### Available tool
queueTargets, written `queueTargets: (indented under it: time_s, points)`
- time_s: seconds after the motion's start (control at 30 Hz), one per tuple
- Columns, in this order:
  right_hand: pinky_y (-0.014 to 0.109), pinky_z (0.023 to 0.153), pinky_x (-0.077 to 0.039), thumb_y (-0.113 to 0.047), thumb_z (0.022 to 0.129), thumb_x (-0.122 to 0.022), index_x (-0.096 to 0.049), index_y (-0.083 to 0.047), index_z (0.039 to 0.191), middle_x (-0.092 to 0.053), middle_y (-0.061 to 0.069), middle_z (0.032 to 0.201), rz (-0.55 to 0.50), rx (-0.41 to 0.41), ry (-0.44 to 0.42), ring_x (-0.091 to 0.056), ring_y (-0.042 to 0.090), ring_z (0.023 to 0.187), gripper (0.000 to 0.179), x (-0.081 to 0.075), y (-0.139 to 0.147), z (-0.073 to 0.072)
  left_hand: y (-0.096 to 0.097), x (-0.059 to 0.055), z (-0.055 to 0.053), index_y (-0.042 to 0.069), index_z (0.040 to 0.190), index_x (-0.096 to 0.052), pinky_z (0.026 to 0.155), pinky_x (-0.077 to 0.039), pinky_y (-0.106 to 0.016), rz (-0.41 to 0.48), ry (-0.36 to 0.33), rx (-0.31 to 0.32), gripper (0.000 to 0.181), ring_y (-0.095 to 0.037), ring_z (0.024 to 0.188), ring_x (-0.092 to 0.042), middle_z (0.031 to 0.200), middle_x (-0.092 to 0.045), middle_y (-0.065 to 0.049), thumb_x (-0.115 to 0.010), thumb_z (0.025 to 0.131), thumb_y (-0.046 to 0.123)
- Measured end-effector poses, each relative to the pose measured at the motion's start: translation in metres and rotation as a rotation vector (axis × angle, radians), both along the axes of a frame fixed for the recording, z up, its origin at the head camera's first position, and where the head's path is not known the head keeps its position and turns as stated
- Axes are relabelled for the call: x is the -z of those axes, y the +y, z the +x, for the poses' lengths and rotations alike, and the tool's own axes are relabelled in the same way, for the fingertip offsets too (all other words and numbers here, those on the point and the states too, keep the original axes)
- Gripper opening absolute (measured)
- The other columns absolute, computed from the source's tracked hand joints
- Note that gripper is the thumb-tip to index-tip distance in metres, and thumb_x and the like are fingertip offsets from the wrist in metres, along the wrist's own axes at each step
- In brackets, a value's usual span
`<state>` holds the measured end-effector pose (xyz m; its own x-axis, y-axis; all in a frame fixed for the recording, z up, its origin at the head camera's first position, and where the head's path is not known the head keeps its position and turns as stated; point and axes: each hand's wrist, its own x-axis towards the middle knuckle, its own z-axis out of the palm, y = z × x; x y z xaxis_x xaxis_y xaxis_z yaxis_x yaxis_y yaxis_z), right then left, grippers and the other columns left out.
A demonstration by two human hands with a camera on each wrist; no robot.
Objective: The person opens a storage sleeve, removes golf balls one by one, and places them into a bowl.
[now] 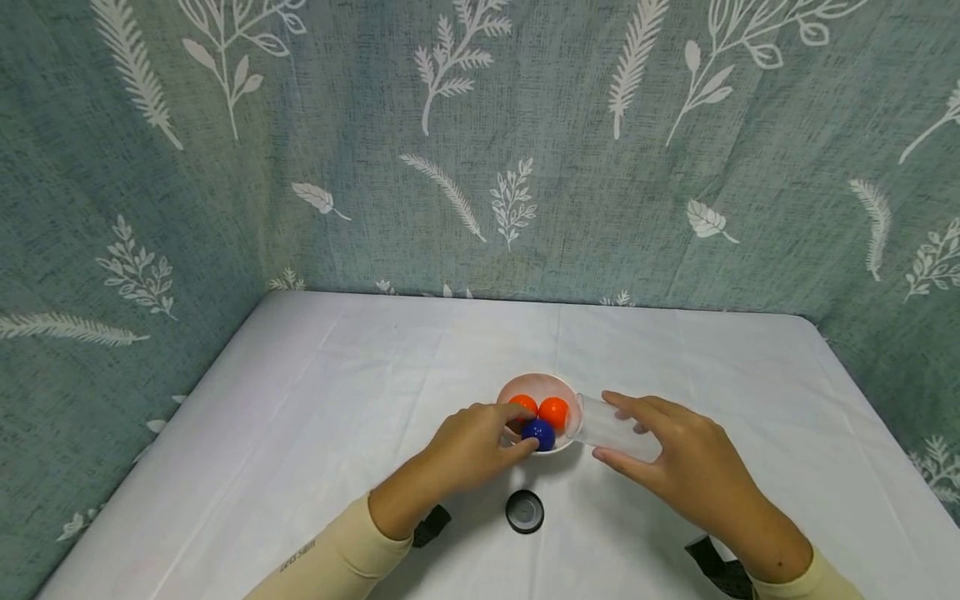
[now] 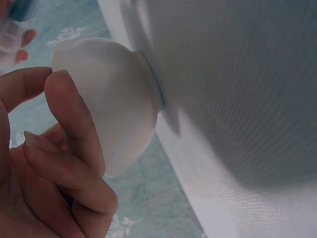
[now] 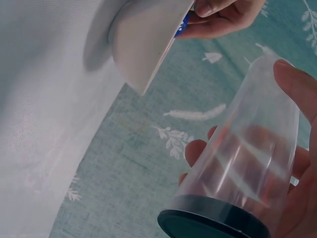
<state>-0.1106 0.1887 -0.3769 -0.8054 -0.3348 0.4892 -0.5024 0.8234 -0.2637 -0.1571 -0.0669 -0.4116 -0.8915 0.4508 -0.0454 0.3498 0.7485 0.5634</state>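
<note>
A white bowl (image 1: 534,382) sits on the table with two orange balls (image 1: 553,413) and a blue ball (image 1: 539,434) in it. My left hand (image 1: 474,450) reaches over its near left rim and pinches the blue ball between thumb and fingers. In the left wrist view the bowl's outer wall (image 2: 114,94) hides the balls. My right hand (image 1: 678,454) grips a clear plastic cup (image 1: 611,427), tipped on its side beside the bowl's right rim, its mouth towards the bowl. A dark base (image 3: 213,220) closes the cup's other end in the right wrist view.
A round black lid (image 1: 524,511) lies on the white-covered table (image 1: 360,417) just in front of the bowl, between my forearms. Green curtains (image 1: 465,192) with white leaf prints hang behind the table and along its sides.
</note>
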Motion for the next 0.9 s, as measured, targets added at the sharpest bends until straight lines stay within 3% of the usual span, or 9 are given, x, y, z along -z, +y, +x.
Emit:
queueTargets:
  time_s: [0.23, 0.37, 0.57, 0.7, 0.8, 0.9]
  points:
    - [0.024, 0.057, -0.053, -0.036, 0.068, -0.091, -0.07, -0.017, 0.125, -0.076, 0.003, 0.105, -0.024, 0.001, 0.007, -0.069, 0.012, 0.077, 0.064, 0.0, 0.0, 0.0, -0.004, -0.004, 0.001, 0.017, 0.12, -0.071, 0.07, -0.05, -0.027, 0.002, 0.045, -0.007, 0.033, -0.014, 0.092, -0.069, 0.105, -0.075, 0.003, -0.069, 0.094, 0.036]
    - [0.029, 0.062, -0.058, -0.036, 0.07, -0.09, -0.069, -0.015, 0.125, -0.076, 0.002, 0.105, -0.025, 0.02, -0.009, -0.07, 0.014, 0.081, 0.063, -0.002, -0.001, 0.0, -0.007, -0.009, 0.0, 0.02, 0.118, -0.072, 0.066, -0.047, -0.025, 0.033, 0.067, -0.024, 0.028, -0.01, 0.086, -0.065, 0.103, -0.074, 0.007, -0.066, 0.095, 0.035]
    - [0.043, 0.075, -0.061, -0.031, 0.072, -0.091, -0.068, -0.013, 0.125, -0.074, 0.005, 0.109, -0.11, 0.027, -0.02, -0.071, 0.021, 0.095, 0.06, -0.008, 0.002, 0.0, -0.015, -0.02, -0.006, 0.023, 0.102, -0.072, 0.054, -0.043, -0.024, 0.125, 0.121, -0.118, 0.012, -0.006, 0.059, -0.052, 0.089, -0.07, 0.012, -0.064, 0.096, 0.03]
    - [0.048, 0.081, -0.059, -0.025, 0.077, -0.088, -0.062, -0.01, 0.125, -0.073, 0.007, 0.114, -0.202, 0.016, -0.084, -0.07, 0.026, 0.102, 0.056, -0.01, 0.004, -0.001, -0.023, -0.025, -0.009, 0.022, 0.099, -0.072, 0.054, -0.046, -0.025, 0.178, 0.158, -0.181, 0.01, -0.008, 0.057, -0.052, 0.089, -0.069, 0.01, -0.065, 0.097, 0.028]
    - [0.033, 0.095, -0.054, -0.019, 0.08, -0.085, -0.055, -0.009, 0.123, -0.072, 0.005, 0.114, -0.293, 0.007, -0.131, -0.068, 0.027, 0.107, 0.054, -0.008, 0.006, -0.004, -0.025, -0.027, -0.011, 0.021, 0.098, -0.073, 0.055, -0.047, -0.024, 0.194, 0.172, -0.183, 0.011, -0.008, 0.059, -0.053, 0.089, -0.069, 0.009, -0.065, 0.097, 0.029]
    - [0.011, 0.097, -0.044, -0.015, 0.083, -0.082, -0.05, -0.007, 0.122, -0.069, 0.003, 0.115, -0.373, -0.006, -0.164, -0.066, 0.023, 0.111, 0.052, -0.002, 0.009, -0.009, -0.026, -0.027, -0.011, 0.021, 0.098, -0.072, 0.055, -0.047, -0.024, 0.194, 0.171, -0.172, 0.011, -0.008, 0.059, -0.053, 0.089, -0.069, 0.009, -0.065, 0.097, 0.029]
